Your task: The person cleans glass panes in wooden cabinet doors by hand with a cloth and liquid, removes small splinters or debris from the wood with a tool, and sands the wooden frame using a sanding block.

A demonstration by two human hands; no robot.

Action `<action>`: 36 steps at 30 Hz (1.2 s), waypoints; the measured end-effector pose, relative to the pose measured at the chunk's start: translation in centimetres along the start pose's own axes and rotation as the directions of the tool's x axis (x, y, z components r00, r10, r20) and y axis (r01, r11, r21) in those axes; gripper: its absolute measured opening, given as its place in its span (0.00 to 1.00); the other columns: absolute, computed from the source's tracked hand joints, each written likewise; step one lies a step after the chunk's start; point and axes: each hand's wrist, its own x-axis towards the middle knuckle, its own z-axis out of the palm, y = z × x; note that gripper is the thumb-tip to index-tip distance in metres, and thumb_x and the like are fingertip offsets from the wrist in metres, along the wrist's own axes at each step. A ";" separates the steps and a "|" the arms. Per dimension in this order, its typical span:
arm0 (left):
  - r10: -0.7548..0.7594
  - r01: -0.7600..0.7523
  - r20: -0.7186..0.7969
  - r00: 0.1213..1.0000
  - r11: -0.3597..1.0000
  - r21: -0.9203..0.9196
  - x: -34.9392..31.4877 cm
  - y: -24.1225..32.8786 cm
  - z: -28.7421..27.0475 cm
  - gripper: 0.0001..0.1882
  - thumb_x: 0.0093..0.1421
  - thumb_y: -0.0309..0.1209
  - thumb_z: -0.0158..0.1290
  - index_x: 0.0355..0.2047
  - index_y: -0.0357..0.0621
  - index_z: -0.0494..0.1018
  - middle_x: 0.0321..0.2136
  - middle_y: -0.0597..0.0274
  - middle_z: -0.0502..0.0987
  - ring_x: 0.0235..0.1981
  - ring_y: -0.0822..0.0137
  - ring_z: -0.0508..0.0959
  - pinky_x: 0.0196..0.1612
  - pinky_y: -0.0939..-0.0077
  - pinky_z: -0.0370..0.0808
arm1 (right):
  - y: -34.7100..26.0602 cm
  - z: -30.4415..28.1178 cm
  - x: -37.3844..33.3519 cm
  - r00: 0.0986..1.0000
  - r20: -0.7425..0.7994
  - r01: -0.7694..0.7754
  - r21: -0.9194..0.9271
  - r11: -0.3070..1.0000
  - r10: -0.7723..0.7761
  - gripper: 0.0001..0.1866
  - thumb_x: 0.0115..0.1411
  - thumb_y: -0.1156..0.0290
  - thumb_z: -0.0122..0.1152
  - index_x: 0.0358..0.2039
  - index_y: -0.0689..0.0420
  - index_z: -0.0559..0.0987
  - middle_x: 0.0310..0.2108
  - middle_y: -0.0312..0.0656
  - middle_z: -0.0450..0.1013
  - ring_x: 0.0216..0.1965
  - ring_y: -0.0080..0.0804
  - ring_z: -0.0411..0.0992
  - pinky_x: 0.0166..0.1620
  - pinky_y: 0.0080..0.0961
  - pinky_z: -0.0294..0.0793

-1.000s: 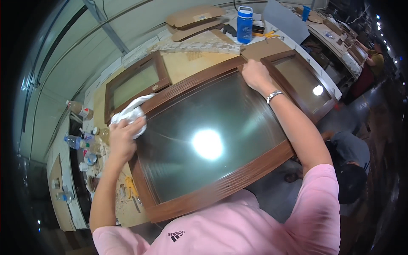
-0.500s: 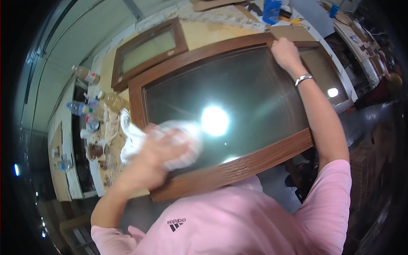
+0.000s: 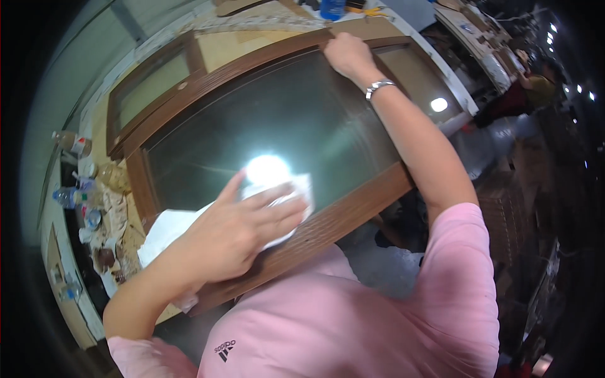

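Note:
A brown wooden frame (image 3: 334, 234) holds a large dark glass pane (image 3: 214, 138) in front of me, with a bright light reflected in it. My left hand (image 3: 236, 233) presses a white cloth (image 3: 173, 228) onto the near part of the glass, its fingers laid over the cloth and the thumb apart. Loose cloth trails to the left under my wrist. At the far right corner of the frame, my right hand (image 3: 350, 55), with a metal bracelet above it, is closed around the wood.
A smaller framed pane (image 3: 148, 89) lies at the far left, another (image 3: 413, 75) beyond my right forearm. Plastic bottles (image 3: 113, 177) and brown-stained pots (image 3: 104, 258) crowd the table's left side. A blue container (image 3: 332, 9) stands at the back. Another person (image 3: 539, 85) is at far right.
My left hand has slid the cloth rightward across the glass. My right hand keeps its grip on the frame's corner. The whole view has swung, so the scene sits further left.

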 end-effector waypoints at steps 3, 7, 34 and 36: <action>0.136 -0.137 -0.089 0.987 0.990 -0.013 7.8 -0.7 1.7 0.39 0.50 0.17 0.50 0.66 0.47 0.63 0.68 0.60 0.61 0.70 0.58 0.58 0.69 0.37 0.49 | -0.5 -0.4 -0.7 0.999 -0.011 0.031 0.010 0.999 -0.031 0.20 0.59 0.64 0.49 0.41 0.64 0.83 0.43 0.60 0.78 0.48 0.54 0.77 0.53 0.42 0.75; 0.195 -0.196 -0.074 0.978 0.981 -0.012 11.6 -0.4 1.4 0.40 0.49 0.17 0.49 0.66 0.46 0.63 0.69 0.60 0.60 0.72 0.61 0.55 0.71 0.40 0.46 | -0.8 -0.7 -1.0 1.000 0.000 0.007 0.088 0.996 -0.007 0.19 0.59 0.66 0.51 0.41 0.64 0.83 0.44 0.60 0.78 0.49 0.56 0.76 0.53 0.43 0.75; -0.225 0.500 -0.539 0.812 0.745 0.441 2.9 -12.5 -1.2 0.26 0.59 0.29 0.55 0.60 0.50 0.71 0.61 0.64 0.71 0.59 0.56 0.71 0.65 0.48 0.58 | -1.1 -2.2 -2.1 0.998 0.069 -0.004 0.191 0.982 -0.010 0.17 0.57 0.69 0.51 0.41 0.65 0.82 0.42 0.60 0.78 0.47 0.55 0.77 0.51 0.42 0.76; -0.138 0.348 -0.491 0.860 0.863 0.366 3.9 -11.3 -2.1 0.24 0.57 0.28 0.57 0.56 0.49 0.74 0.59 0.66 0.73 0.52 0.57 0.72 0.59 0.55 0.62 | -0.1 -1.7 -1.7 1.000 0.007 0.021 0.201 0.979 -0.023 0.21 0.64 0.62 0.50 0.37 0.68 0.82 0.38 0.66 0.77 0.45 0.61 0.76 0.51 0.46 0.75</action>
